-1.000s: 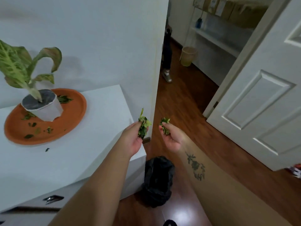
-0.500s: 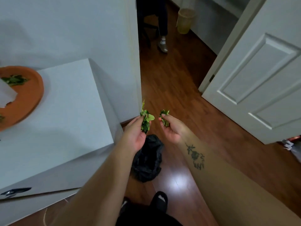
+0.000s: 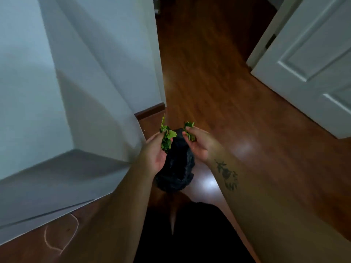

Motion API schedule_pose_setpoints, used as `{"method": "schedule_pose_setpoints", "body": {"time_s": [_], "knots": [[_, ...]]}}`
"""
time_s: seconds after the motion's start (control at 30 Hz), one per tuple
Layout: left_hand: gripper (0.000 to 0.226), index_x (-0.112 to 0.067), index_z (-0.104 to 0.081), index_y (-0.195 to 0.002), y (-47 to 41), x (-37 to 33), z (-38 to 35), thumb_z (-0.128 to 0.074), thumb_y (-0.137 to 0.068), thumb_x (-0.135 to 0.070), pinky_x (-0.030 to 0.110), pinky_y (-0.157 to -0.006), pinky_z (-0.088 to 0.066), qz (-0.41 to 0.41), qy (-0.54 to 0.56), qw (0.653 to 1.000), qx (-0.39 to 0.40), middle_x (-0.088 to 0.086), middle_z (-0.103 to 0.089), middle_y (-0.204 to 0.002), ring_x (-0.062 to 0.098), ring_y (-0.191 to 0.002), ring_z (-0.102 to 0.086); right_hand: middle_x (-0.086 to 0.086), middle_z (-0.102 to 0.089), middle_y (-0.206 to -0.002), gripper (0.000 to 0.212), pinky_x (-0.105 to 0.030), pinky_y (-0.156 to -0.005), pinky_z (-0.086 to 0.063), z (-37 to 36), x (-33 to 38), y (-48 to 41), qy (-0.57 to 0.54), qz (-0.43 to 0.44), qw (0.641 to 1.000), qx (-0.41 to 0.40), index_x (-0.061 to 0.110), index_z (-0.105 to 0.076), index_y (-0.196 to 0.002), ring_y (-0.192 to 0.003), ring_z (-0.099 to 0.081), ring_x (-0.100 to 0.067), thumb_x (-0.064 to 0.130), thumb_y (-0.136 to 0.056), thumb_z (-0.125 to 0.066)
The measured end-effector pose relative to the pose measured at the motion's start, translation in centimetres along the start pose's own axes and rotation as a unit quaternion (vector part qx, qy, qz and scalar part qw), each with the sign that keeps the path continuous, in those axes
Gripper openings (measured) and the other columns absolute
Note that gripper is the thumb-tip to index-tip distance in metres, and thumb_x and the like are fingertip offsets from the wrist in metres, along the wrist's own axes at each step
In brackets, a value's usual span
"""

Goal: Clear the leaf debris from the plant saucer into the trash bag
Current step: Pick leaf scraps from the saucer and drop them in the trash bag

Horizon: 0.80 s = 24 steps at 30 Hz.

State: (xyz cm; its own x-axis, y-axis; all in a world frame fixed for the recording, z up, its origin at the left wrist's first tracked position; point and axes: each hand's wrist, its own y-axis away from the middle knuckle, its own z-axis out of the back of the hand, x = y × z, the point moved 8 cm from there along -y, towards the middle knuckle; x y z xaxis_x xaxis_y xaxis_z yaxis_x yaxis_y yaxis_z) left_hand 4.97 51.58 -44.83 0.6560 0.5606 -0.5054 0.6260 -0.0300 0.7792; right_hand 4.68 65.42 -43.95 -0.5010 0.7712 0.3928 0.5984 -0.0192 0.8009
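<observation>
A black trash bag (image 3: 177,168) sits on the wooden floor right below my hands. My left hand (image 3: 154,151) pinches a clump of green leaf debris (image 3: 167,136) above the bag's left rim. My right hand (image 3: 201,144) holds a smaller bunch of leaf pieces (image 3: 190,130) above the bag's right rim. Both hands hover close together over the bag's opening. The plant saucer is out of view.
A white cabinet (image 3: 57,130) stands at my left, its corner close to my left wrist. A white door (image 3: 313,59) stands open at the right. Wooden floor (image 3: 218,88) stretches ahead. A thin cord (image 3: 57,238) lies on the floor at lower left.
My view has tilted down and to the right, so the saucer and plant left the frame. Both hands, still holding leaves, now hang directly over the trash bag.
</observation>
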Motion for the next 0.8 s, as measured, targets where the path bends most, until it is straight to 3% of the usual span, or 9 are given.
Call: {"method": "schedule_pose_setpoints", "body": {"time_s": [0.13,0.27,0.33,0.4,0.5,0.57,0.63,0.7,0.8], "knots": [[0.014,-0.002,-0.066,-0.104,-4.9,2.6,2.6,-0.059,-0.093,-0.007,0.021,-0.066,-0.055,-0.005,-0.018,1.0,0.003,0.007,-0.074,-0.075,0.012,-0.07,-0.071,-0.012,-0.06,-0.09,0.006,-0.02,-0.066,-0.059,2.1,-2.9,-5.0,-0.001,0.004,1.0,0.006,-0.002,-0.06,-0.092,-0.08,-0.059,-0.016,-0.006,-0.09,-0.055],[0.025,0.0,-0.064,-0.116,-10.3,6.5,6.6,-0.059,-0.093,-0.01,0.023,-0.061,-0.056,0.014,-0.117,0.992,-0.046,0.013,-0.073,-0.089,0.017,-0.075,-0.071,-0.018,-0.061,-0.109,0.016,-0.024,-0.069,-0.059,5.2,-6.9,-10.3,0.011,-0.023,1.0,0.001,-0.004,-0.059,-0.106,-0.09,-0.062,-0.019,-0.004,-0.09,-0.056],[0.038,-0.004,-0.061,-0.123,-12.8,8.5,8.6,-0.066,-0.09,-0.022,0.031,-0.077,-0.057,0.039,-0.244,0.967,-0.064,0.015,-0.071,-0.107,0.023,-0.091,-0.069,-0.017,-0.06,-0.12,0.017,-0.026,-0.078,-0.055,7.1,-9.3,-12.0,0.158,-0.072,0.985,-0.015,-0.001,-0.059,-0.109,-0.097,-0.059,-0.021,0.001,-0.093,-0.054],[0.058,-0.008,-0.052,-0.134,-13.9,9.7,9.5,-0.068,-0.086,-0.036,0.037,-0.094,-0.051,0.07,-0.372,0.924,-0.059,0.014,-0.063,-0.127,0.028,-0.11,-0.062,-0.013,-0.049,-0.138,0.039,-0.03,-0.09,-0.048,9.6,-11.0,-12.7,0.334,-0.116,0.934,-0.047,0.008,-0.047,-0.132,-0.11,-0.052,-0.023,0.013,-0.094,-0.055],[0.057,-0.006,-0.042,-0.141,-13.5,8.7,9.0,-0.061,-0.093,-0.031,0.029,-0.085,-0.043,0.039,-0.422,0.903,-0.07,0.007,-0.055,-0.129,0.024,-0.111,-0.056,-0.011,-0.039,-0.147,0.057,-0.035,-0.097,-0.04,11.2,-10.4,-12.9,0.367,-0.082,0.923,-0.078,0.013,-0.031,-0.146,-0.126,-0.043,-0.029,0.021,-0.095,-0.055],[0.047,-0.004,-0.049,-0.136,-12.3,7.2,8.2,-0.059,-0.095,-0.024,0.028,-0.079,-0.046,0.0,-0.42,0.905,-0.072,0.009,-0.059,-0.119,0.022,-0.098,-0.058,-0.012,-0.047,-0.137,0.044,-0.036,-0.096,-0.045,10.9,-8.9,-11.9,0.356,-0.047,0.929,-0.09,0.01,-0.045,-0.135,-0.121,-0.048,-0.03,0.021,-0.094,-0.058],[0.029,-0.004,-0.062,-0.119,-10.1,5.3,7.2,-0.06,-0.094,-0.018,0.025,-0.071,-0.051,-0.031,-0.397,0.914,-0.074,0.014,-0.065,-0.108,0.021,-0.088,-0.063,-0.014,-0.057,-0.11,0.009,-0.035,-0.083,-0.053,9.5,-6.8,-10.1,0.349,0.0,0.932,-0.097,0.009,-0.06,-0.099,-0.095,-0.057,-0.025,0.015,-0.093,-0.058],[0.009,-0.008,-0.067,-0.093,-7.2,3.0,5.9,-0.059,-0.093,-0.012,0.024,-0.068,-0.053,-0.063,-0.38,0.919,-0.082,0.015,-0.067,-0.097,0.021,-0.08,-0.065,-0.011,-0.059,-0.086,0.017,-0.027,-0.064,-0.053,7.5,-4.3,-7.3,0.343,0.047,0.933,-0.101,0.01,-0.058,-0.076,-0.071,-0.056,-0.02,0.007,-0.092,-0.058],[0.014,-0.011,-0.066,-0.082,-1.8,-0.6,2.9,-0.058,-0.092,-0.008,0.023,-0.069,-0.055,-0.097,-0.366,0.923,-0.072,0.013,-0.068,-0.086,0.019,-0.074,-0.066,-0.011,-0.06,-0.075,0.016,-0.025,-0.058,-0.052,4.0,-0.7,-1.8,0.345,0.076,0.932,-0.083,0.007,-0.06,-0.074,-0.063,-0.057,-0.019,0.003,-0.089,-0.06]]}}
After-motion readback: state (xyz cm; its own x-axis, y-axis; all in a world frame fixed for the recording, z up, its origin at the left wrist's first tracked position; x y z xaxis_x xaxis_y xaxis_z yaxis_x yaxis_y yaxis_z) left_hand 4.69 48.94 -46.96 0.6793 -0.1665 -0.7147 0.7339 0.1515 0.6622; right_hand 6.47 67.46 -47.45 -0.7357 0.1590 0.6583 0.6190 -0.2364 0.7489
